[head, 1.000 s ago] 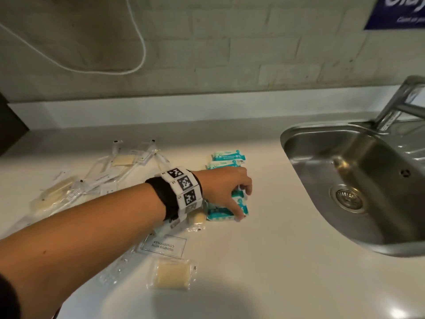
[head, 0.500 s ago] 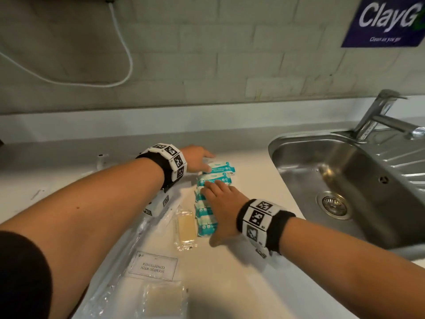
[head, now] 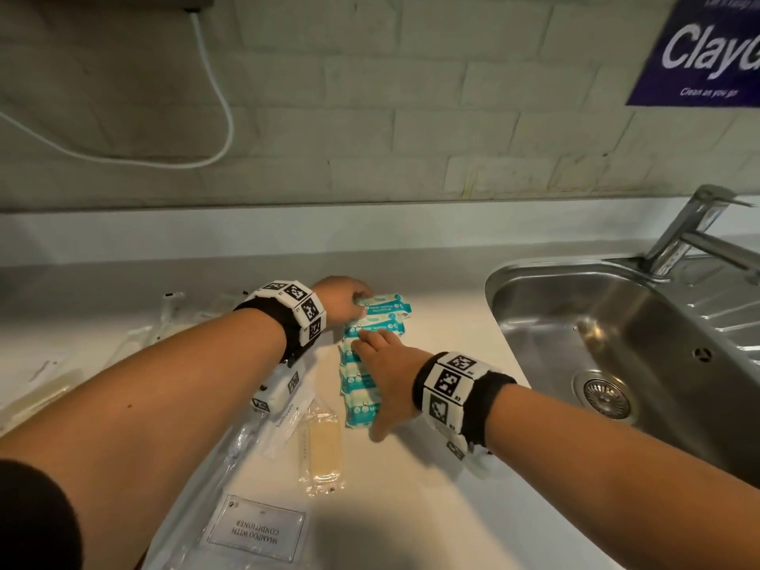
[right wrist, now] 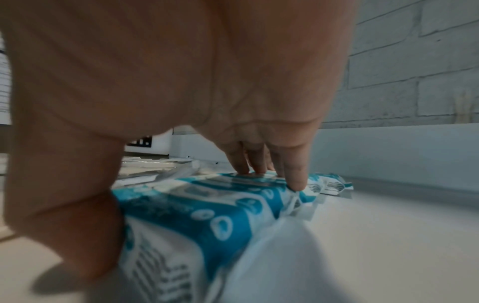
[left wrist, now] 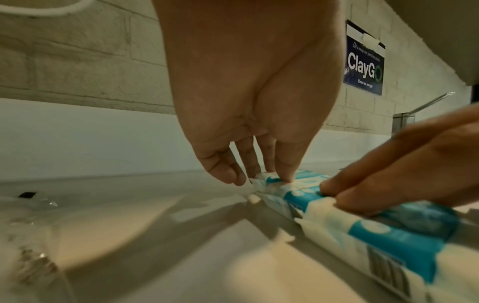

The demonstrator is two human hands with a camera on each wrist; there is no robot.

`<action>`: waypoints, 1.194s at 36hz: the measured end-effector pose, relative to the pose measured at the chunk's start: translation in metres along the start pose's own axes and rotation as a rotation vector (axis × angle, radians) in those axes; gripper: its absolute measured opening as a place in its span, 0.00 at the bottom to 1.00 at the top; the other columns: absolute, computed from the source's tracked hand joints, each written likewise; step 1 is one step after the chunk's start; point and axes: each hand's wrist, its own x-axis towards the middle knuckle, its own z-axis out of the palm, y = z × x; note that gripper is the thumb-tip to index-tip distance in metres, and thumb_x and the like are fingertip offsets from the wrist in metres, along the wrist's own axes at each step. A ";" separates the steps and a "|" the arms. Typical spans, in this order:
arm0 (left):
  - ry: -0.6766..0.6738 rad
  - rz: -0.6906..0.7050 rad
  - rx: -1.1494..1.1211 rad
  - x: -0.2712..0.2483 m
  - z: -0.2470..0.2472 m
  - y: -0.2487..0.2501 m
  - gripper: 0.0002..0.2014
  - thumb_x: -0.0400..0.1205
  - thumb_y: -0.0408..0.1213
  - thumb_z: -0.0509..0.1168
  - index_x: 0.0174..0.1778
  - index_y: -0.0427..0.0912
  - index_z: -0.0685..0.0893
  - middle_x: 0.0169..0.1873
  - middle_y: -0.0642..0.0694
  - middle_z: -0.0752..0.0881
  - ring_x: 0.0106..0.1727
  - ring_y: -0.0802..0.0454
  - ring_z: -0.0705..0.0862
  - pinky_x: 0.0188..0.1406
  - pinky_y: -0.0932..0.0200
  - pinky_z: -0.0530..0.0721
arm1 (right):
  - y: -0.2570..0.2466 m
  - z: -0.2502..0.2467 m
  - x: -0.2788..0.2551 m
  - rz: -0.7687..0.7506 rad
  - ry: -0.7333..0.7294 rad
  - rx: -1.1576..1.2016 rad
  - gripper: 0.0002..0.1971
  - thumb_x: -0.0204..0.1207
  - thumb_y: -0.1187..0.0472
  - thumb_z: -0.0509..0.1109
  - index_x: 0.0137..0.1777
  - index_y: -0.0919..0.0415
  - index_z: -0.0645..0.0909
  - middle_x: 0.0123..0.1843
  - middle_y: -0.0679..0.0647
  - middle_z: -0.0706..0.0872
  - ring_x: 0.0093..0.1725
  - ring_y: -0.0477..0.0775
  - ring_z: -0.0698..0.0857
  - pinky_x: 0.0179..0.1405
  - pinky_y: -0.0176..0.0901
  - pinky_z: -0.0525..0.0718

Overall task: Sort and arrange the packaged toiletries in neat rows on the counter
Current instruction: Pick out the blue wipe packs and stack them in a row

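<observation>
**Both hands on the wipes row, left of sink**

Left hand (head: 343,299) pinches the near-left end of the farthest wipes pack (head: 386,303): thumb on top, fingers behind, clear in the left wrist view (left wrist: 259,114). Right hand (head: 388,382) lies flat, fingers straight, pressing down on the row of teal-and-white wipes packs (head: 358,380); thumb sits against the nearest pack's end (right wrist: 64,215), fingertips (right wrist: 298,180) reach the second-farthest pack.

Layout relative to the sink (head: 575,322):
- Wipes row runs front to back just left of the sink, packs edge to edge on the counter (head: 444,487), last one slightly skewed.
- Clear sachet of yellowish liquid (head: 323,446) sits left of the row's near end, further from the sink.
- Toothpaste packet (head: 288,421) just beyond that, partly under the left wrist.
- Shampoo-with-conditioner sachet (head: 257,528) nearest the viewer, label upside down.
- More clear packets (head: 49,380) well left of the sink, mostly hidden by the left arm; contents unreadable.
</observation>
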 end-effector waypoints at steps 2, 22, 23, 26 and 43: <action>-0.005 0.000 -0.028 -0.001 0.002 -0.001 0.21 0.85 0.36 0.65 0.75 0.44 0.76 0.68 0.44 0.82 0.62 0.46 0.83 0.61 0.54 0.83 | 0.002 0.003 -0.001 -0.012 0.002 -0.005 0.59 0.61 0.39 0.80 0.84 0.62 0.50 0.82 0.56 0.58 0.81 0.60 0.57 0.78 0.55 0.62; 0.151 -0.236 -0.181 -0.003 0.003 -0.006 0.24 0.83 0.57 0.63 0.36 0.39 0.88 0.25 0.48 0.84 0.28 0.51 0.81 0.29 0.61 0.77 | 0.086 -0.036 0.052 0.377 0.158 0.399 0.32 0.82 0.46 0.64 0.80 0.64 0.65 0.79 0.61 0.69 0.77 0.61 0.70 0.73 0.50 0.69; 0.145 -0.243 -0.186 -0.002 0.005 -0.005 0.23 0.82 0.57 0.65 0.37 0.38 0.88 0.25 0.48 0.85 0.27 0.51 0.81 0.30 0.61 0.78 | 0.085 -0.034 0.054 0.374 0.144 0.397 0.31 0.82 0.47 0.65 0.80 0.64 0.66 0.79 0.60 0.70 0.77 0.60 0.70 0.73 0.50 0.70; 0.124 -0.265 -0.213 -0.001 0.008 -0.006 0.20 0.80 0.53 0.70 0.39 0.36 0.89 0.26 0.46 0.87 0.27 0.51 0.84 0.30 0.61 0.80 | 0.078 -0.031 0.060 0.359 0.126 0.392 0.27 0.79 0.49 0.69 0.73 0.65 0.75 0.71 0.61 0.79 0.69 0.60 0.78 0.68 0.49 0.77; 0.124 -0.337 -0.491 -0.013 0.009 -0.006 0.12 0.81 0.39 0.71 0.44 0.31 0.86 0.36 0.35 0.92 0.29 0.45 0.87 0.42 0.50 0.90 | 0.073 -0.022 0.063 0.328 0.162 0.437 0.19 0.81 0.57 0.68 0.67 0.68 0.81 0.64 0.61 0.85 0.62 0.59 0.84 0.64 0.49 0.82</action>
